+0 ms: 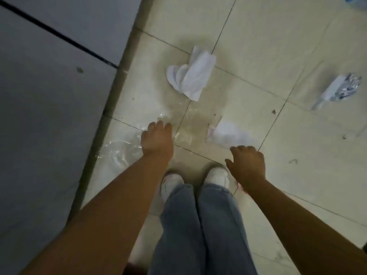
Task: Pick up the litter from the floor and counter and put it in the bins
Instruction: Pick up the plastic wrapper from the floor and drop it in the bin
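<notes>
A sheet of clear plastic film [119,151] lies flat on the tiled floor beside the cabinet base. My left hand [156,137] reaches down over it, fingers bent onto the film; its palm is hidden, so a grip cannot be seen. A small clear packet with white tissue inside [226,133] lies just beyond my right hand [247,163], which hovers with fingers spread and holds nothing. Further ahead lies a crumpled white tissue [190,76]. A crushed white and blue wrapper [337,90] lies at the right.
A grey cabinet front [49,106] runs along the left. My white shoes [170,183] stand just behind the litter. Something blue [357,0] shows at the top right corner. Small dark specks dot the beige tiles [258,46].
</notes>
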